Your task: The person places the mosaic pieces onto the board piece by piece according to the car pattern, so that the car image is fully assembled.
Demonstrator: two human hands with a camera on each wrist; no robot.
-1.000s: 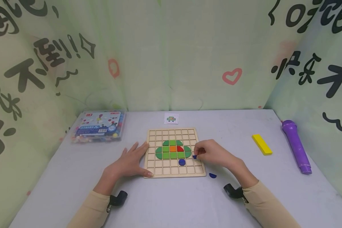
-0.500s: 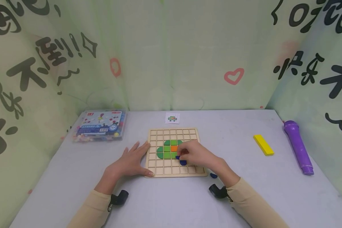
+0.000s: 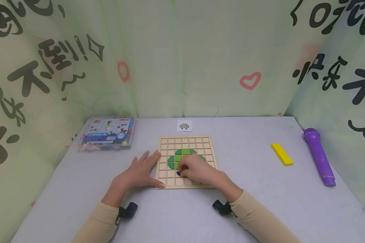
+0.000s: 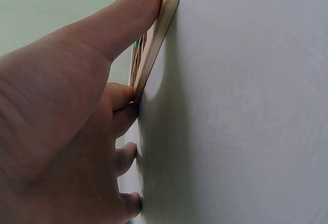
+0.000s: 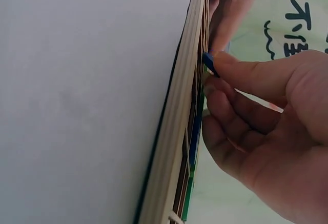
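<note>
A wooden grid board [image 3: 170, 182] lies on the white table with green pieces [image 3: 178, 158] set in its middle cells. My left hand [image 3: 140, 170] rests at the board's left side, fingers spread and thumb on the front left corner. In the left wrist view the thumb [image 4: 123, 24] lies along the board's edge. My right hand [image 3: 197, 168] is over the board, pinching a small blue half-round piece [image 3: 178, 173] between thumb and fingertips. The right wrist view has this blue piece [image 5: 210, 64] close to the board's face. The right hand hides part of the pattern.
A pattern card [image 3: 184, 126] lies behind the board. At the back left is a clear plastic box [image 3: 106, 133] of colourful parts. To the right are a yellow block [image 3: 282, 154] and a purple microphone-shaped cylinder [image 3: 319, 157]. Printed curtains surround the table.
My right hand has moved left across the board with the blue piece, from its right side to below the green pieces. The left hand has stayed in place.
</note>
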